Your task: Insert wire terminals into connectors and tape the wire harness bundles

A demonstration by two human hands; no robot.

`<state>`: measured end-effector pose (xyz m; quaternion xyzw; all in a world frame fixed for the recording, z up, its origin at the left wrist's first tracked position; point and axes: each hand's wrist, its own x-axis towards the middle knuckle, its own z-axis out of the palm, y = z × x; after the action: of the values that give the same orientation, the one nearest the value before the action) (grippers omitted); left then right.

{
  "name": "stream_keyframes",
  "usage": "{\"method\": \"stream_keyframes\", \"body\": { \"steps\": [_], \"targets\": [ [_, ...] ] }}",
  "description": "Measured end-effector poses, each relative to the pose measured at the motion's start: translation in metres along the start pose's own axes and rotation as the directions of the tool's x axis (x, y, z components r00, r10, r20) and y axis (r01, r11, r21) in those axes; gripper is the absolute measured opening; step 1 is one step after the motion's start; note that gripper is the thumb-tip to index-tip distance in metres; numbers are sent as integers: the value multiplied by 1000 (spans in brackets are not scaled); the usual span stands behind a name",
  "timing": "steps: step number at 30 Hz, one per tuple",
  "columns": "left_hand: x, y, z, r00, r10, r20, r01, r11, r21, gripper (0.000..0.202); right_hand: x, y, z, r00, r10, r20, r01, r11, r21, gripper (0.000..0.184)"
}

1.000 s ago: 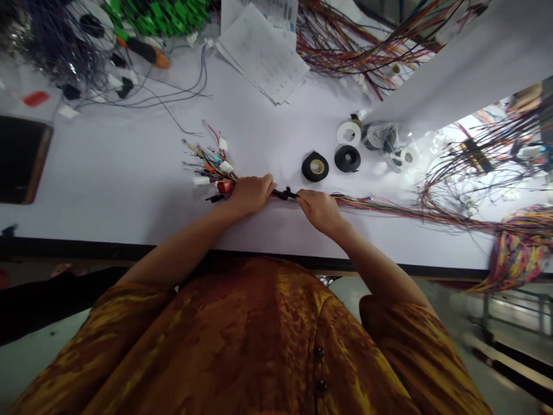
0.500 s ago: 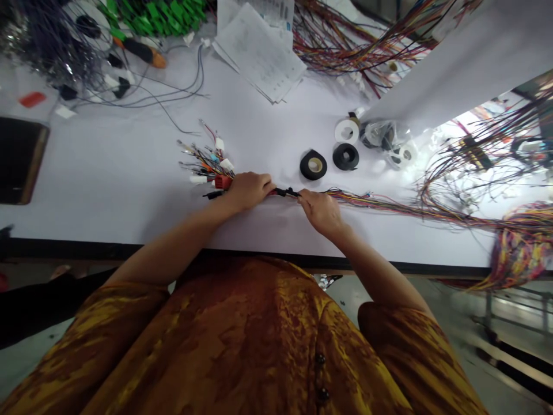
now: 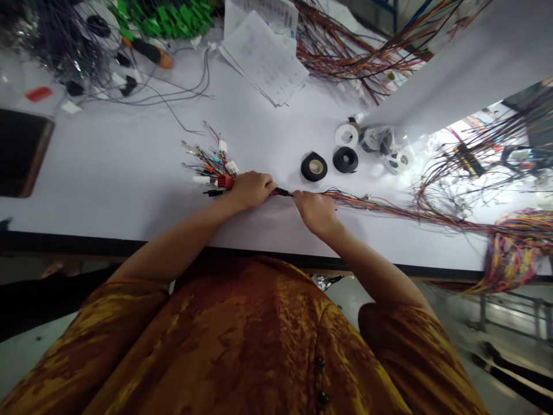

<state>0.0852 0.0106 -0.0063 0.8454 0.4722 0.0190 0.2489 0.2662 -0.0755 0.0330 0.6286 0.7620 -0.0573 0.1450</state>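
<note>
A long wire harness [image 3: 380, 208] lies across the white table, its many coloured wires trailing off to the right. My left hand [image 3: 254, 190] is closed around the bundle near its left end. Beyond that hand a red connector [image 3: 225, 181], white connectors and loose wire tips fan out to the left. My right hand [image 3: 315, 208] grips the same bundle a short way to the right. Between the two hands shows a stretch wrapped in black tape [image 3: 283, 191]. Whether the right fingers also hold a loose tape end is hidden.
A black tape roll [image 3: 314, 166] lies just beyond my right hand, with another black roll [image 3: 345, 159] and a white roll [image 3: 346, 135] near it. Papers [image 3: 265, 57], green connectors [image 3: 168, 20] and an orange-handled tool [image 3: 151, 53] are at the back. A dark tablet-like object [image 3: 23, 153] lies left.
My right hand has shifted slightly left and turned over the bundle. The small black bump on the taped stretch no longer shows; the wrap looks smooth. My left hand keeps its hold.
</note>
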Motion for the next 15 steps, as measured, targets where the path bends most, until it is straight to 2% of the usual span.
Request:
{"method": "stream_keyframes", "body": {
  "steps": [3, 7, 9, 10, 11, 12, 14, 15],
  "targets": [
    [0, 0, 1, 1000, 1, -7, -1, 1000, 4, 45, -4, 2, -2, 1000, -4, 18, 5, 1000, -24, 30],
    [1, 0, 1, 1000, -10, -13, 11, 999, 42, 44, -20, 22, -4, 996, 76, 48, -77, 997, 20, 30],
    [1, 0, 1, 1000, -14, -7, 14, 999, 40, 43, -27, 36, -5, 992, 125, 12, -126, 978, 164, 24],
    [1, 0, 1, 1000, -14, -1, 14, 999, 36, 43, -27, 42, -5, 989, 151, -9, -142, 947, 289, 22],
    [2, 0, 1, 1000, -11, 4, 11, 999, 32, 43, -25, 48, -5, 985, 174, -11, -151, 883, 444, 21],
    [2, -1, 1, 1000, -7, 10, 7, 1000, 29, 44, -18, 52, -5, 981, 193, 4, -156, 781, 605, 20],
    [2, -2, 1, 1000, 2, 28, -3, 1000, 29, 46, 8, 60, -4, 978, 200, 65, -160, 510, 845, 16],
    [2, -3, 1, 999, 5, 39, -6, 1000, 31, 46, 27, 64, -4, 977, 197, 83, -155, 391, 907, 17]
  ]
}}
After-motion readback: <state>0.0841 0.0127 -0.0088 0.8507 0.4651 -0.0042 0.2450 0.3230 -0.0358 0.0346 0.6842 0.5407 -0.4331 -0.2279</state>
